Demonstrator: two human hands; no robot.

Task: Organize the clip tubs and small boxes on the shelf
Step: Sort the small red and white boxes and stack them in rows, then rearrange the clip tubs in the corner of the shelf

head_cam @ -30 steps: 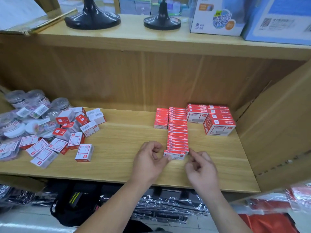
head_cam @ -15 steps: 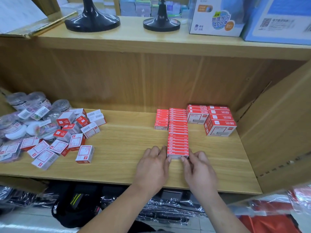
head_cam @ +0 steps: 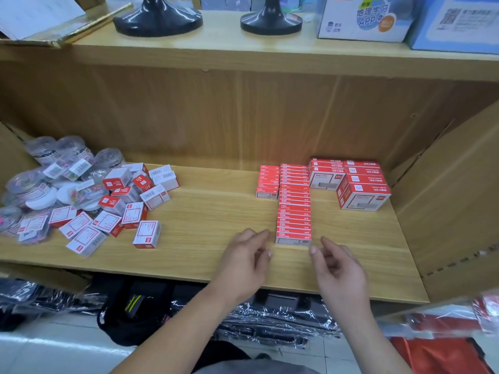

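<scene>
Hands flank a long row of red boxes (head_cam: 293,209) on the wooden shelf (head_cam: 205,211).

The row runs front to back, right of centre, its white-faced front box nearest. Left hand (head_cam: 244,264) and right hand (head_cam: 337,268), pressed against it half a second ago, now hover apart, loosely open, empty.

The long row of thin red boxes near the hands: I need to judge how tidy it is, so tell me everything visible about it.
The long row of thin red boxes runs from near the shelf's back toward its front edge, boxes packed face to face, edges fairly even. They look like cardboard, red on top with small white print; the front box shows a pale face. A shorter red row adjoins its rear left. The left hand and right hand sit open on either side of the front end, neither clearly touching it.
</scene>
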